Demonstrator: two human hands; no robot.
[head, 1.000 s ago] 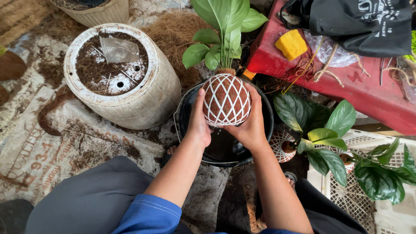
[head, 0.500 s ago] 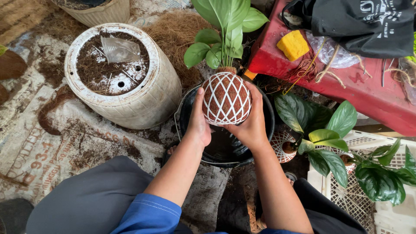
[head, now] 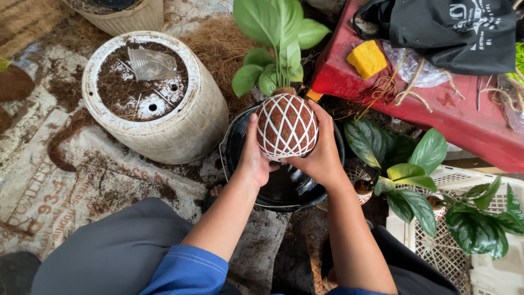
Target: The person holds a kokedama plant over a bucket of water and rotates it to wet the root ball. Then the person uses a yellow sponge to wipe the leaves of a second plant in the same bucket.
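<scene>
Thing: a round brown fibre ball wound with white string in a diamond net.
Pose: upright, green leaves on top.
Place: above a black bucket.

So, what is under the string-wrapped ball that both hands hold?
Under the string-wrapped ball, held by the left hand and right hand, sits a black bucket. Its glossy dark inside shows; the part directly beneath the ball and hands is covered.
</scene>
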